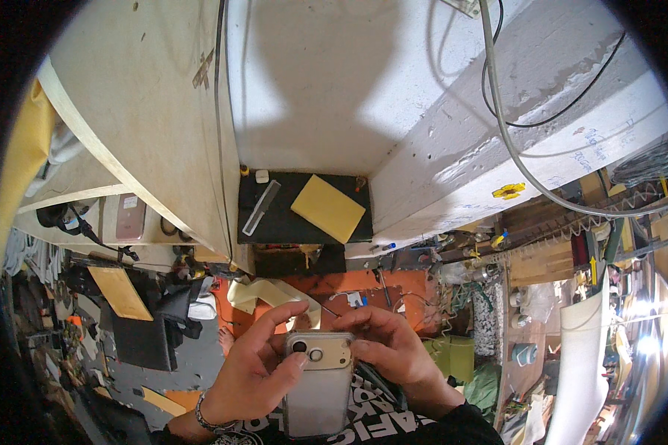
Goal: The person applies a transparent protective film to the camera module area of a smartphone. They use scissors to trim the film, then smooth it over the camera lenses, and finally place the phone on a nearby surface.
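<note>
Left hand (246,374), right hand (395,350) gripped phone (319,400) by upper edges, beyond near edge of tabletop (283,225). Left thumb (286,376) sat near lenses (315,356); steady, even grip, lenses clear, seemed best.

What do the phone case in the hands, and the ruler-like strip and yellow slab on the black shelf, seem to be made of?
Phone case: probably clear plastic or silicone; its border looks see-through and slightly glossy.
Ruler-like strip: perhaps plastic or metal; its smooth, pale grey look leaves it open.
Yellow slab: maybe card or foam; matte, evenly coloured, straight-edged.
</note>
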A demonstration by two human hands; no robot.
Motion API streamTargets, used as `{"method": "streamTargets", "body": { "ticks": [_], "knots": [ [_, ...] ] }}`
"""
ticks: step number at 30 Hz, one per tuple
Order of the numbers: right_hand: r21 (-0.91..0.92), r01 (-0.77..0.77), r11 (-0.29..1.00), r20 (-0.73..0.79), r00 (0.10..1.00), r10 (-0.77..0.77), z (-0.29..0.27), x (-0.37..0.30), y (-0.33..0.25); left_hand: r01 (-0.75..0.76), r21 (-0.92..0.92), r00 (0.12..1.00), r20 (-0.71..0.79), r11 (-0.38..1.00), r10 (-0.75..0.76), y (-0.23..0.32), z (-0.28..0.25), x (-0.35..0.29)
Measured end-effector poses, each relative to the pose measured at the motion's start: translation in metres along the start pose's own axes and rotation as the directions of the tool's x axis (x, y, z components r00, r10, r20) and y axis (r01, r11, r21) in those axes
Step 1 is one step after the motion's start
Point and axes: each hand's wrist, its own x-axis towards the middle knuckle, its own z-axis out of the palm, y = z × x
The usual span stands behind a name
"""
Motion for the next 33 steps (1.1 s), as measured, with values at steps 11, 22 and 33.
{"method": "streamTargets", "body": {
  "ticks": [11,22,33],
  "knots": [
    [-0.17,0.078,0.982,0.048,0.996,-0.071,-0.009,0.01,-0.004,0.054,0.026,0.988,-0.147,0.998,-0.05,0.005,0.021,-0.007],
    [-0.182,0.125,0.975,0.257,0.963,-0.076,-0.026,0.012,-0.005,0.069,0.011,0.902,-0.428,0.998,-0.058,-0.007,0.077,-0.031],
    [-0.307,0.225,0.925,0.463,0.884,-0.062,-0.002,-0.073,0.011,-0.259,0.082,0.871,-0.411,0.962,0.269,-0.077,0.135,-0.129]
  ]
}}
